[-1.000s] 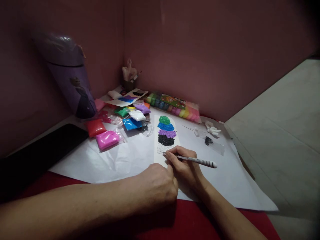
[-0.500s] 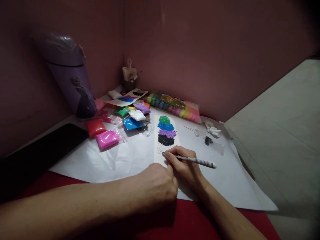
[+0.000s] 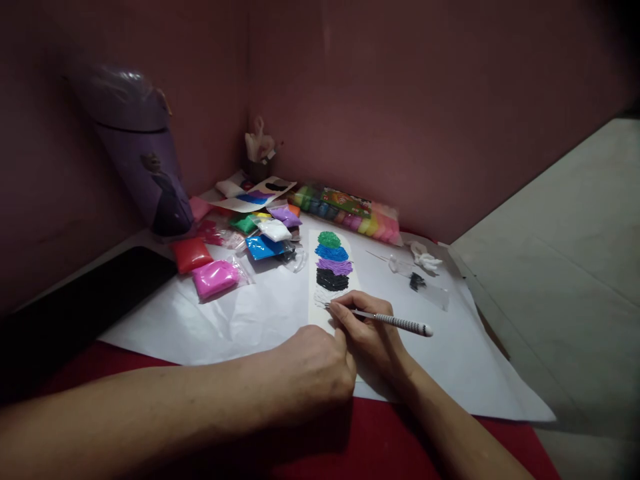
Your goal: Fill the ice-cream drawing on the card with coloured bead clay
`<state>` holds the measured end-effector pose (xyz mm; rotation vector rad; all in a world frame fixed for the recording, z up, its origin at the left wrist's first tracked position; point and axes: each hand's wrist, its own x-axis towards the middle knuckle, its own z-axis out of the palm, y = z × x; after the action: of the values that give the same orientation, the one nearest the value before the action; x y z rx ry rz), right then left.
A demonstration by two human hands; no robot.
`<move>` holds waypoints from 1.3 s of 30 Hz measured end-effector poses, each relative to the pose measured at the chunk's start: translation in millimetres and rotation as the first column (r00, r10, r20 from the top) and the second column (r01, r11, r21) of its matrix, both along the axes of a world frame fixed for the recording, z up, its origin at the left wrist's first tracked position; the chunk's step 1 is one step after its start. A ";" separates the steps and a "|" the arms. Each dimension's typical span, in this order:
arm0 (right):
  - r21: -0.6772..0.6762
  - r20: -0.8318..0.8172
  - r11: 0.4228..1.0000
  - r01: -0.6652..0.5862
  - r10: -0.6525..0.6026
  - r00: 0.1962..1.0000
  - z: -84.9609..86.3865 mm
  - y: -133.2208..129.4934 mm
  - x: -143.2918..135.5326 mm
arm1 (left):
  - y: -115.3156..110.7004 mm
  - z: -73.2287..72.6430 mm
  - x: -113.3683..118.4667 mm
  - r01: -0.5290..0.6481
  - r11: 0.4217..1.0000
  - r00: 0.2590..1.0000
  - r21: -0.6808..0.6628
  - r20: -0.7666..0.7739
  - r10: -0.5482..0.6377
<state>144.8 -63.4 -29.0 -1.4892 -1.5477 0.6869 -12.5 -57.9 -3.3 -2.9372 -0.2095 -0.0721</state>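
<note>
My right hand [image 3: 373, 330] pinches a thin tool [image 3: 403, 325] with a white, dark-patterned handle. The tool's tip touches the white textured patch [image 3: 327, 297] on a cream paper strip [image 3: 319, 319]. Above that patch the strip carries black [image 3: 333, 279], purple [image 3: 335, 267], blue [image 3: 331, 253] and green [image 3: 329, 240] patches. My left hand [image 3: 317, 367] is curled closed over the strip's lower end, against my right hand; its fingertips are hidden, and what it may hold cannot be made out.
Colored clay packets [image 3: 215, 279] lie left of the strip, with a dark flat object [image 3: 100, 300] beyond. Behind are a painted sheet [image 3: 257, 195], a long multicolored pack [image 3: 350, 212], a small pot [image 3: 257, 170] and a purple container [image 3: 140, 153]. White clay [image 3: 425, 259] lies at right.
</note>
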 end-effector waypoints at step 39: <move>-0.017 -0.010 1.000 -0.011 0.011 1.000 -0.8 -0.4 1.2 | -0.2 -7.0 -1.0 -0.014 1.000 0.995 0.012 0.100 0.013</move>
<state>146.0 -63.8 -29.8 -1.4891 -1.5473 0.7140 -13.5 -58.0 -10.3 -2.9218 -0.2431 -0.2176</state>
